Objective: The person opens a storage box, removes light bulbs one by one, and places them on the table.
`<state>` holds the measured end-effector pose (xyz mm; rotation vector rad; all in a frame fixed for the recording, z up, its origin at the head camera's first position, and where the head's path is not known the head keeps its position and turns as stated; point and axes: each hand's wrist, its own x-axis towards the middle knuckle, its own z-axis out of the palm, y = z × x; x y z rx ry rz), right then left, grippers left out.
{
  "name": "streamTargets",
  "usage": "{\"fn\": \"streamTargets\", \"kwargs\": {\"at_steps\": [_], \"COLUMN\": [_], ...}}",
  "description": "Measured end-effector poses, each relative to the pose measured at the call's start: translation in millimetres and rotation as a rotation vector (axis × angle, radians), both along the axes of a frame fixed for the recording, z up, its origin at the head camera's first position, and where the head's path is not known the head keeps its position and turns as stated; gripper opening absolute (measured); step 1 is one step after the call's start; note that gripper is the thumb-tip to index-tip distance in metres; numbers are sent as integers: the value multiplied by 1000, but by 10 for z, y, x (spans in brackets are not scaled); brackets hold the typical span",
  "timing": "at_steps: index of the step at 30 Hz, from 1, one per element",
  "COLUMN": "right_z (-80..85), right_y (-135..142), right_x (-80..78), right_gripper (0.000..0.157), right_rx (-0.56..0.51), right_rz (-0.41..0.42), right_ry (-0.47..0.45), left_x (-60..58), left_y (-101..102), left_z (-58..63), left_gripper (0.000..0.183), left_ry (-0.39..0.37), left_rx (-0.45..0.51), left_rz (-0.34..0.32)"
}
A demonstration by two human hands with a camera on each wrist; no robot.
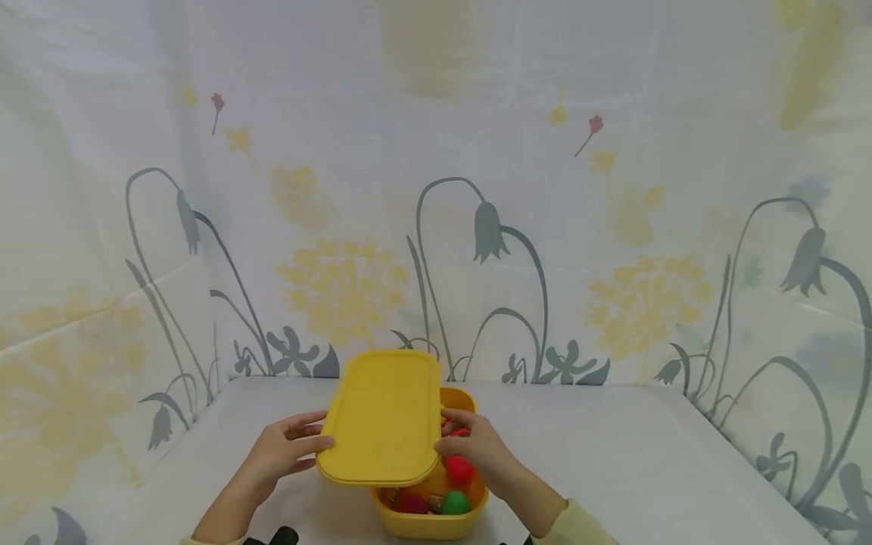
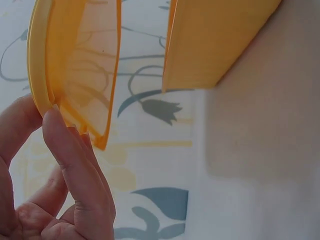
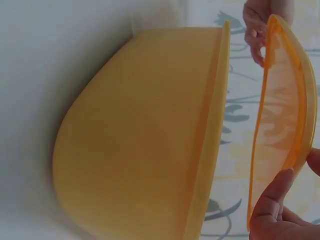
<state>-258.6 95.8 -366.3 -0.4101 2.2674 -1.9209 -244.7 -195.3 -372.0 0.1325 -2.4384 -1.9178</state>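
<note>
Shows a creased, pale off-white printed sheet [image 1: 368, 151] across the upper frame, turning into angled side panels [image 1: 82, 250] at left and right. Bears drooping grey-blue bell-shaped flowers [image 1: 487, 227], round yellow flower heads [image 1: 347, 288] and small red blossoms [image 1: 596, 123]. Meets a smooth white flat surface [image 1: 613, 454] in the lower frame, under soft, dim light.

PLACE: booth-like, curtained in; wider room type can't tell | EVIDENCE: creased floral-print sheeting [image 1: 436, 136] ahead of the hands [image 1: 281, 448] [image 1: 485, 452], also to their left and right | plain pale surface [image 1: 613, 454] below hands, meets sheeting at far edge
</note>
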Motion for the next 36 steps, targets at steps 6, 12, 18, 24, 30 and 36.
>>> {"fn": "streamTargets", "kwargs": {"at_steps": [6, 12, 18, 24, 30, 36], "right_z": [-1, -22, -58, -59, -94, -170], "right_y": [-160, -355, -545, -702, -874, -1103], "right_x": [-9, -6, 15, 48, 56, 121], "right_gripper": [60, 57, 57, 57, 57, 63], "right_rx": [-11, -61, -143, -159, -222, -304], "right_rz": [-9, -23, 0, -12, -41, -38], "right_ry": [-21, -25, -61, -75, -76, -155], "left_x": [-6, 34, 80, 89, 84, 101], "left_y": [-163, -343, -539, -718, -879, -1106], "left_z": [7, 19, 42, 49, 37, 17], "left_gripper": [65, 67, 69, 69, 69, 68], "left_ry": [-12, -18, -9, -16, -36, -79], "left_rx": [-26, -48, -84, -96, -80, -99], "left_rz": [10, 7, -22, -46, -60, -84]}}
